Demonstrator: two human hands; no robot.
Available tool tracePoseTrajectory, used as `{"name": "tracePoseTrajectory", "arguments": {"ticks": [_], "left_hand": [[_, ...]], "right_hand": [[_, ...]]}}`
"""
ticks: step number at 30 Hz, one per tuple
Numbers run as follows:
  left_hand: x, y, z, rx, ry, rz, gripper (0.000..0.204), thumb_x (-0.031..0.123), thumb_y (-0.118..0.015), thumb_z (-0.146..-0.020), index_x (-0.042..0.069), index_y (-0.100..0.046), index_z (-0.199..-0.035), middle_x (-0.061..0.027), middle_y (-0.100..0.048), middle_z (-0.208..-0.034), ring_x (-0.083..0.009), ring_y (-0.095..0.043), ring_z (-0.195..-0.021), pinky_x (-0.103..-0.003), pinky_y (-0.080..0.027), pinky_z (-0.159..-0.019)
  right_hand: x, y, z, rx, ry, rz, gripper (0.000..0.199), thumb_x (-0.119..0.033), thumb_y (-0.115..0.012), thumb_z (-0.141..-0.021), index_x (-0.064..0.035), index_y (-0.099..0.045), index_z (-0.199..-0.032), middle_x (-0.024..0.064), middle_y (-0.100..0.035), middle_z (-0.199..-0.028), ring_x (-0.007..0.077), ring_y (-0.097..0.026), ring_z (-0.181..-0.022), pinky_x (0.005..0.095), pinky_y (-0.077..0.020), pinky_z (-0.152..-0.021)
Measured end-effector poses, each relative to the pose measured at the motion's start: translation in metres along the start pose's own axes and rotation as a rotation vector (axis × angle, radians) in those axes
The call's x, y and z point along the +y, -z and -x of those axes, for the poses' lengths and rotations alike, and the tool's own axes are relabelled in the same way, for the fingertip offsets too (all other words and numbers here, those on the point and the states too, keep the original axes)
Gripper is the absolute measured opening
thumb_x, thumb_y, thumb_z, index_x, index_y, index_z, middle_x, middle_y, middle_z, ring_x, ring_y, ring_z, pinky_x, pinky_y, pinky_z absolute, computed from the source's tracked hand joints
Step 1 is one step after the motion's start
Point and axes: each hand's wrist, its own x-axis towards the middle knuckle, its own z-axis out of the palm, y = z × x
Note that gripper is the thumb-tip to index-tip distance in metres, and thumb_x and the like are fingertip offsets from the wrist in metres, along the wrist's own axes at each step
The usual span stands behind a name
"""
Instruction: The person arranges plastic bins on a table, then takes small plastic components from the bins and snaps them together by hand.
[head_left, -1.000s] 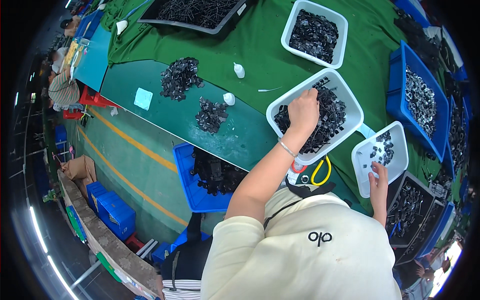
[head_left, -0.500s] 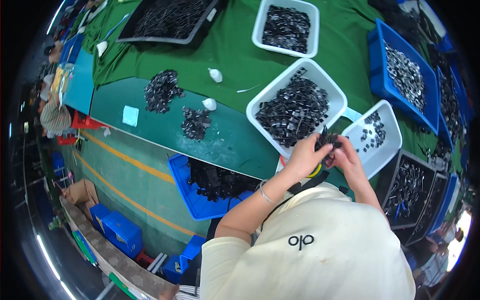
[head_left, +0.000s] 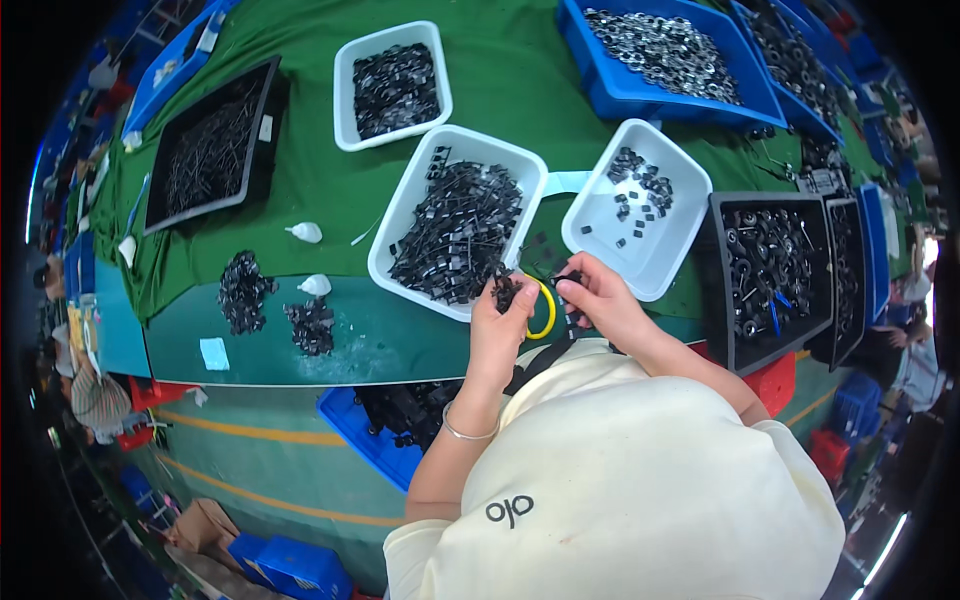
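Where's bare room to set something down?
Green cloth lies bare between the upper white tub and blue bin of silvery parts, and between that tub and the leftmost black bin. Crowded: around the left hand, yellow handle and right hand.

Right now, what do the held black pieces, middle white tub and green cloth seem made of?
Held black pieces: possibly plastic, from their uniform black; too small and partly covered to confirm, finish unclear.
Middle white tub: likely plastic, smooth finish, with rounded, moulded-looking corners.
Green cloth: apparently fabric, matte, judging by its soft creases.
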Motion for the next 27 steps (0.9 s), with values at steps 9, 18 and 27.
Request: {"name": "tracePoseTrajectory", "arguments": {"ticks": [9,18,27], "left_hand": [[-0.002,-0.011,0.007,0.113,-0.062,0.021,0.014,0.013,-0.054,-0.071,0.006,-0.045,-0.078,0.0037,-0.042,-0.057,-0.0018,-0.032,-0.041,-0.015,-0.023,-0.034],[-0.006,-0.003,0.006,0.155,-0.078,0.010,0.016,0.015,-0.056,-0.069,0.007,-0.042,-0.073,0.0040,-0.039,-0.055,-0.0023,-0.031,-0.040,-0.015,-0.021,-0.034],[-0.015,-0.021,0.011,0.052,0.010,0.070,0.012,0.012,-0.052,-0.073,0.006,-0.042,-0.076,0.0041,-0.037,-0.055,-0.0018,-0.031,-0.041,-0.015,-0.019,-0.033]], "right_hand": [[0.011,0.005,0.018,-0.251,-0.013,0.100,0.017,-0.008,-0.046,-0.074,-0.0052,-0.042,-0.091,-0.0020,-0.043,-0.063,0.0023,-0.039,-0.053,0.0146,-0.0327,-0.042],[0.014,0.029,0.020,-0.009,0.013,-0.433,0.015,0.001,-0.045,-0.072,-0.0030,-0.041,-0.086,0.0025,-0.045,-0.071,0.0108,-0.048,-0.062,0.0211,-0.0414,-0.058],[0.021,0.017,0.009,-0.063,0.056,-0.748,0.013,-0.008,-0.051,-0.072,-0.0093,-0.039,-0.076,-0.0022,-0.045,-0.071,0.0055,-0.043,-0.064,0.0154,-0.0323,-0.054]]}}
